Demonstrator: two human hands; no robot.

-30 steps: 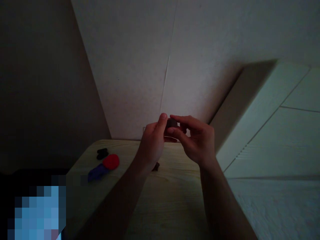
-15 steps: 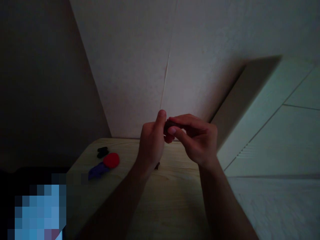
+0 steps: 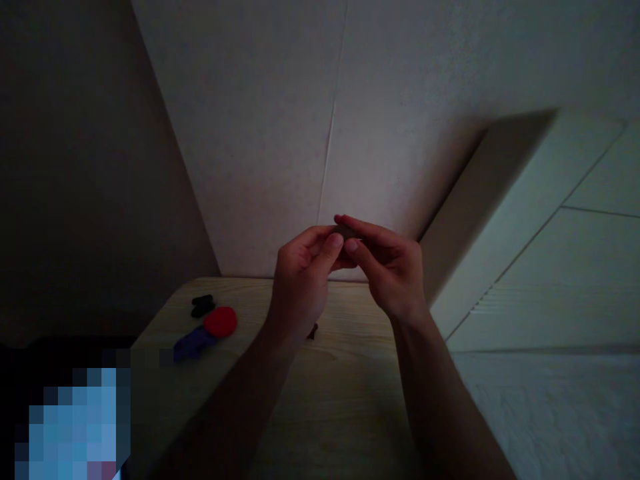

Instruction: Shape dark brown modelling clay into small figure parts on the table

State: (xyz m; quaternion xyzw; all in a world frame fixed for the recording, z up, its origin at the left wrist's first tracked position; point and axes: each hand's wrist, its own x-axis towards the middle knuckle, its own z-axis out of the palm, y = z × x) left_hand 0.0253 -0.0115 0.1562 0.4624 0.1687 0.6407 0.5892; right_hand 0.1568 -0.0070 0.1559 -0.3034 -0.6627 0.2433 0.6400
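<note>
Both hands are raised above the far part of the table and meet at a small dark brown lump [image 3: 345, 231] that looks like modelling clay. My left hand [image 3: 301, 277] is closed, its thumb pressing the near side of the lump. From the right, my right hand [image 3: 396, 273] pinches the same lump between thumb and fingers. The fingers cover much of it, so its full shape is hidden. Below my left wrist a small dark brown scrap [image 3: 313, 331] lies on the table, partly hidden.
On the left of the pale wooden table [image 3: 330, 407] are a flat red round piece [image 3: 221, 323], a blue lump [image 3: 193, 345] and black pieces [image 3: 203, 306]. A wall [image 3: 265, 133] rises behind. A pale cabinet [image 3: 540, 267] stands to the right.
My left thumb, upright before, has bent down onto the lump. My right fingers have lifted and straightened over it, and the hands are slightly higher. The pieces on the table lie as before.
</note>
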